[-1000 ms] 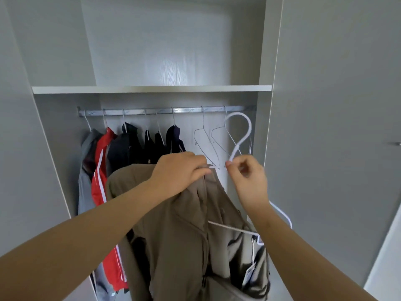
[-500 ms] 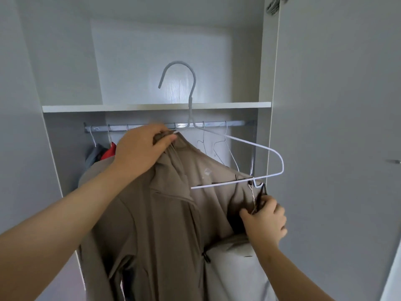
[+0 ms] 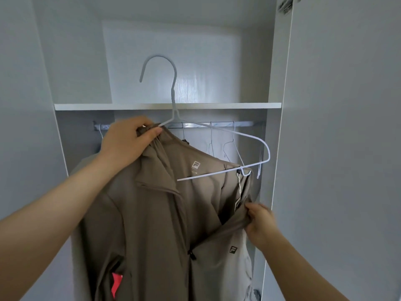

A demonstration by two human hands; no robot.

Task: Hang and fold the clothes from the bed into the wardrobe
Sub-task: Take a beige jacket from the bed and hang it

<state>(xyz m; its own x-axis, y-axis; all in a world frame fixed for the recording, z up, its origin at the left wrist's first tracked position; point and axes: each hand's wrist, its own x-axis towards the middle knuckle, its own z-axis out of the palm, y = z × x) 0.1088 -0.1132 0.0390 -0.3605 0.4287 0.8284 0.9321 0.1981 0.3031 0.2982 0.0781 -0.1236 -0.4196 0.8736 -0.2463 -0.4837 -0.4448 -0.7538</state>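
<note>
A brown zip jacket [image 3: 156,213] hangs in front of the open wardrobe on a white wire hanger [image 3: 256,140], whose hook rises above the shelf. My left hand [image 3: 128,142] grips the jacket's collar together with the hanger's neck. The hanger's right arm sticks out bare over the jacket's right shoulder. My right hand [image 3: 259,220] pinches the jacket's front edge lower right, near a hanging tag. The jacket hides most of the clothes on the rail [image 3: 217,124].
A white shelf [image 3: 167,106] runs above the rail. Empty wire hangers [image 3: 230,148] hang at the rail's right end. A red garment [image 3: 116,283] peeks out at lower left. The open wardrobe door [image 3: 342,148] stands at right.
Both hands raised the jacket and hanger up in front of the rail. My right hand left the hanger's hook and dropped to the jacket's right front edge.
</note>
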